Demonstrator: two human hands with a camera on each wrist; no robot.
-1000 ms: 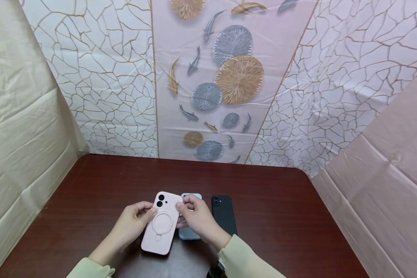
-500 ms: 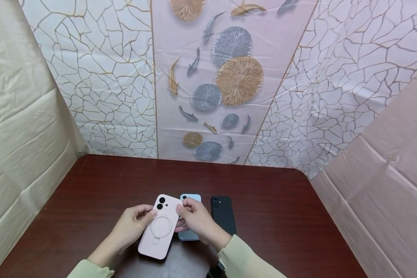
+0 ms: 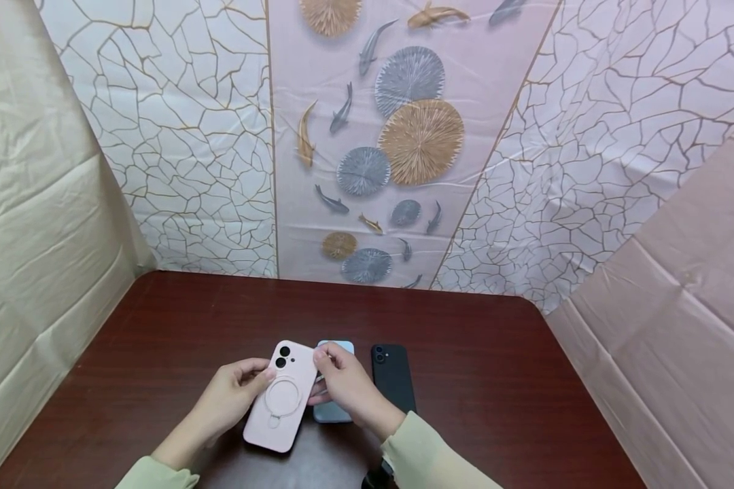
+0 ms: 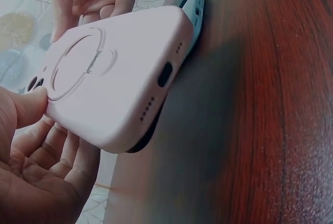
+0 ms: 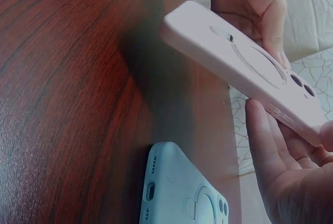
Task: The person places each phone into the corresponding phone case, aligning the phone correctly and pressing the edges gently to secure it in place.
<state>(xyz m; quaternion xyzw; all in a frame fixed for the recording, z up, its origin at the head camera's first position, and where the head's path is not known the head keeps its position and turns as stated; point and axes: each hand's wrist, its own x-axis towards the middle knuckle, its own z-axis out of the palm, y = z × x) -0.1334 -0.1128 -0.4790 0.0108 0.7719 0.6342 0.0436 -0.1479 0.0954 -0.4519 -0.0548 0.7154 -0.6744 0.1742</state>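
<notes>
Both hands hold a phone in a pink case, back side up, tilted above the table. A ring with a small tab sits on its back, and dark camera lenses show at the far end. My left hand pinches its left edge, thumb on the back and fingers underneath. On the opposite edge, my right hand grips near the far corner, its fingers below. In the left wrist view, a black strip shows under the case's near corner. A light blue phone case lies on the table, partly hidden behind the right hand.
To the right lies a black phone case, its lower end close to the right forearm. A dark object sits at the bottom edge beside the right sleeve. Patterned cloth hangs behind the dark red wooden table.
The pink phone has come slightly nearer to me and to the left. My right thumb has shifted from its back up to the far right corner. The left hand keeps its hold.
</notes>
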